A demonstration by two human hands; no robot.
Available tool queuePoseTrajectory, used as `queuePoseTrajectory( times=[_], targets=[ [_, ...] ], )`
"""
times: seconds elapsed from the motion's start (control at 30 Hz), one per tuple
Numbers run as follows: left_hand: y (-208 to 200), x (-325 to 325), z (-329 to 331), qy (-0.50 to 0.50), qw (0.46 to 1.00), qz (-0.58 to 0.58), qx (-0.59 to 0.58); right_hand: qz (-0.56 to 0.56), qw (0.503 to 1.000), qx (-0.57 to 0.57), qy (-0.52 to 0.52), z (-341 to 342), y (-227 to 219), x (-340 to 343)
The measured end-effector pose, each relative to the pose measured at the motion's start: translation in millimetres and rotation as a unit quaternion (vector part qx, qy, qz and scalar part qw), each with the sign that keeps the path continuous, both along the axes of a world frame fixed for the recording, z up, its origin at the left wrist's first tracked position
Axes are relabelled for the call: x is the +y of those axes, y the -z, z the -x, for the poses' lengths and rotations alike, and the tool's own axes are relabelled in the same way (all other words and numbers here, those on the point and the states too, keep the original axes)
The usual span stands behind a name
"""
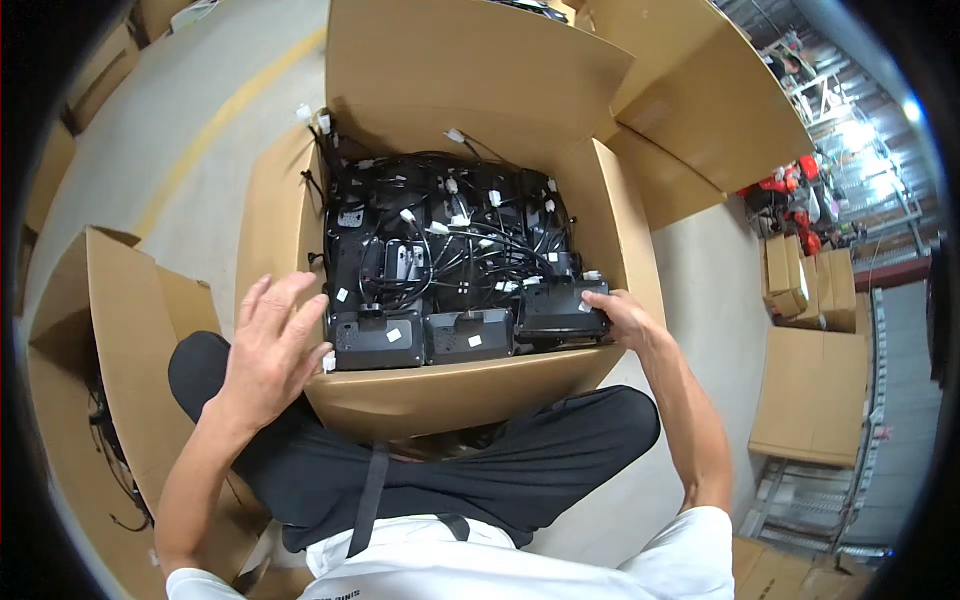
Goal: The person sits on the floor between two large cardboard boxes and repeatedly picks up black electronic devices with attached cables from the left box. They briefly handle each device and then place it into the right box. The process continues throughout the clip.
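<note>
An open cardboard box point(250, 240) stands before me, filled with black rectangular plastic units trailing black cables point(480, 240) with white plugs. At its near right corner my right hand point(628, 318) grips the end of one black unit point(560, 312), thumb on top. That unit sits a little higher than its neighbours, a middle black unit point(470, 334) and a left black unit point(376, 344), each with a small white label. My left hand point(268, 345) hovers over the box's near left corner, fingers spread and holding nothing. A white plug point(329, 361) shows close to its fingertips.
At my left is another open carton point(130, 300) with black cables inside. Large cardboard flaps point(700, 100) rise at the far right. Stacked cartons point(810, 390) stand farther right, near a metal rack point(800, 500). A yellow line point(230, 110) crosses the floor.
</note>
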State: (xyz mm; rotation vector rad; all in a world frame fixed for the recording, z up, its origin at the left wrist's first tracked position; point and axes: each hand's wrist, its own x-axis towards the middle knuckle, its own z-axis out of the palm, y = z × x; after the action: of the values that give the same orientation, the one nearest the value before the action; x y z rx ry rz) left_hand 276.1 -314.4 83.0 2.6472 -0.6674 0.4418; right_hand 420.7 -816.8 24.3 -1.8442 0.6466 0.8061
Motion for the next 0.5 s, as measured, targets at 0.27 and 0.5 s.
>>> queuePoseTrajectory(
  times=[0.27,0.5],
  targets=[
    [39,-5,-3,-0.001,0.997,0.070,0.016,0.412,0.827,-0.024,-0.381,-11,18,34],
    [53,8,8,-0.059,0.993,0.082,0.055,0.464,0.680,-0.068,-0.564,-1,43,27]
  ],
)
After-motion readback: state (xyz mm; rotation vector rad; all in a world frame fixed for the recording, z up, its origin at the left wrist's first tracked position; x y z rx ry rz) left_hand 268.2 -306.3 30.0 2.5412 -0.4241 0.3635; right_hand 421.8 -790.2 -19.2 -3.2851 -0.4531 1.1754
